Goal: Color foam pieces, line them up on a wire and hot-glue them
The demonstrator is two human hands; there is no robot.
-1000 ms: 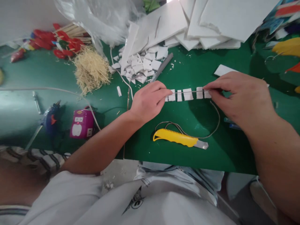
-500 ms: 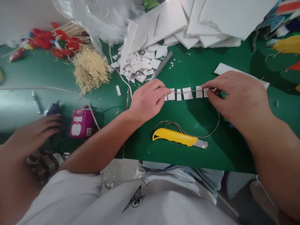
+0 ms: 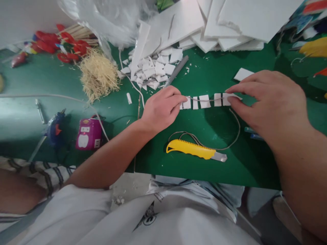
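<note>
A thin grey cord (image 3: pixel 195 99) lies across a row of small white foam pieces (image 3: pixel 204 101) on the green table. At the row's left end, my left hand (image 3: pixel 160 107) is closed, thumb and forefinger pinching the cord over the foam. My right hand (image 3: pixel 273 98) has its thumb and forefinger about the rightmost foam piece (image 3: pixel 226 99); the cord's run under the thumb is partly hidden. The slack cord curves down behind a yellow utility knife (image 3: pixel 190 148), whose blade points right. Beyond my right hand, a white foam strip (image 3: pixel 242 74) is partly covered.
Foam scraps (image 3: pixel 155 69), a grey pen-like tool (image 3: pixel 176 71) and foam sheets (image 3: pixel 176 27) lie at the back. Leftward are straw-coloured shreds (image 3: pixel 98 75), a purple box (image 3: pixel 88 134), a blue glue gun (image 3: pixel 55 129) and another person's arm (image 3: pixel 20 190).
My right hand has shifted slightly right and up, uncovering more of the rightmost foam piece. The other person's hand has drawn back from the glue gun. My left hand stays in place.
</note>
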